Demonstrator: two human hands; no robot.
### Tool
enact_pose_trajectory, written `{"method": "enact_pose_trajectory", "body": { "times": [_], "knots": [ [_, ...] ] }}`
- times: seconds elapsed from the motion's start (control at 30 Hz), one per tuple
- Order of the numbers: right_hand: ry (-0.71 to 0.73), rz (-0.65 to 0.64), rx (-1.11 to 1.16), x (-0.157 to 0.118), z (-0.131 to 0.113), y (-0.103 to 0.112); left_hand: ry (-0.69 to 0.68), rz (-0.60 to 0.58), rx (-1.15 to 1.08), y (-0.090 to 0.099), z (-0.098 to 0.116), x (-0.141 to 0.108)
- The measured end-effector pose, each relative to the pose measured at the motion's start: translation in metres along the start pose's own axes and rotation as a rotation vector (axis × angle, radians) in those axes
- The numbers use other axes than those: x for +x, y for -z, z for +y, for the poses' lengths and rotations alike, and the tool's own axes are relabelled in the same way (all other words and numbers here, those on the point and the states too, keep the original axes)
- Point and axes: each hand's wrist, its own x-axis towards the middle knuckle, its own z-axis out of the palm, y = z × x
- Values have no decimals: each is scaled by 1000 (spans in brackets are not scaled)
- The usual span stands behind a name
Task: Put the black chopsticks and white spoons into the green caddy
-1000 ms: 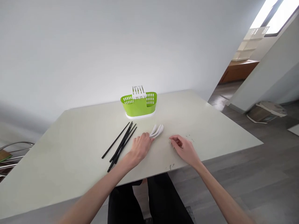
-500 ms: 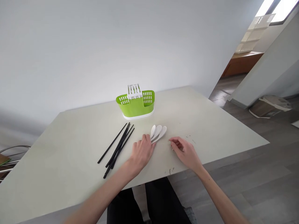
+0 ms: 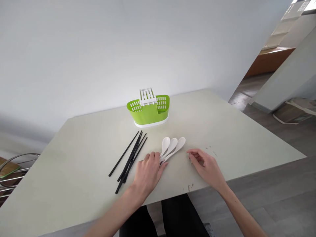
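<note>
Facing open table (image 3: 209, 121) at one o'clock, front edge (image 3: 172, 195) at six; clamping white spoons (image 3: 172, 146) in left hand (image 3: 147, 171), curling right hand (image 3: 206, 167) at four with thumb slightly apart.

Glossy white smooth-looking spoons (image 3: 172, 147); slotted green-and-white plastic basket (image 3: 149, 113), satin; slender black chopsticks (image 3: 130, 158), matt; pale-green tabletop (image 3: 81, 154), smooth, low sheen.
</note>
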Motion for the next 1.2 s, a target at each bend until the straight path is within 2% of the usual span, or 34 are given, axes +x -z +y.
{"method": "enact_pose_trajectory", "body": {
  "times": [0.07,0.17,0.27,0.33,0.5,0.67,0.73,0.83,0.93,1.07,1.2],
  "knots": [
    [-5,4,-11,-1,0,0,-18,49,-36,-2,-9,-6],
    [-19,-8,-16,-3,-2,0,-56,218,-117,-3,-27,-14],
    [-34,-14,-22,-4,-3,1,-59,389,-189,0,-52,-18],
    [-46,-6,-25,-4,-4,1,-19,447,-215,3,-73,-18],
    [-54,7,-18,-4,-3,-2,135,495,-278,1,-123,-19],
    [-32,32,-8,3,-15,3,215,472,-348,-16,-151,-32],
    [58,85,-62,17,-29,8,217,463,-376,-22,-156,-39],
    [311,178,-149,51,-58,13,203,467,-406,-29,-161,-47],
    [483,173,-235,90,-85,8,188,476,-432,-33,-166,-49],
    [525,42,-412,132,-99,-14,162,485,-448,-37,-170,-50],
    [476,-89,-576,156,-91,-38,138,500,-451,-38,-171,-52]
  ]
}}
